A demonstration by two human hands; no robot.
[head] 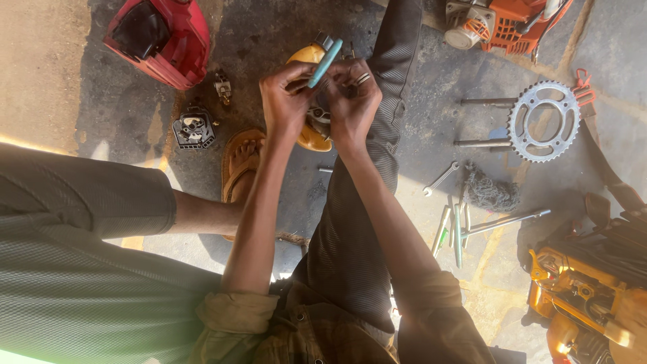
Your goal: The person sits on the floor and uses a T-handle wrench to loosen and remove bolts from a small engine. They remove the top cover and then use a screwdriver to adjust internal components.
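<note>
**A:** While both forearms run straight up from the lap, the left hand (286, 98) and right hand (354, 101) meet out in front, knuckles almost touching, just above the right knee. The left hand's fingers are curled and pinching the teal plastic-handled tool (325, 62), which sticks up and tilts right. The right hand, with a ring on one finger, is clenched around the small grey metal engine part (318, 116) wedged between both palms. Can't tell exactly where its fingertips land, they're tucked under.

**B:** Where's that part sitting then?

**A:** Held up off the ground, over the yellow rounded plastic housing (310, 94) that pokes out above and below the hands. One sandalled foot (242, 162) is just left of it.

**B:** Count the stuff lying around?

**A:** On the stained concrete floor (418, 74): one red plastic engine cover (158, 37) top left, one dark finned metal cylinder block (194, 128) below it, one small brass-coloured fitting (223, 86) between those and the hands. On the right: one silver toothed chain sprocket (543, 121), two plain metal rods (486, 102) beside it, one small silver open-ended spanner (440, 178), one grey wad of rag (490, 192), and a bunch of long tools with green handles (458, 232); I count roughly four, they overlap. Plus one orange machine (505, 20) top right and one yellow machine (579, 296) bottom right.
</note>
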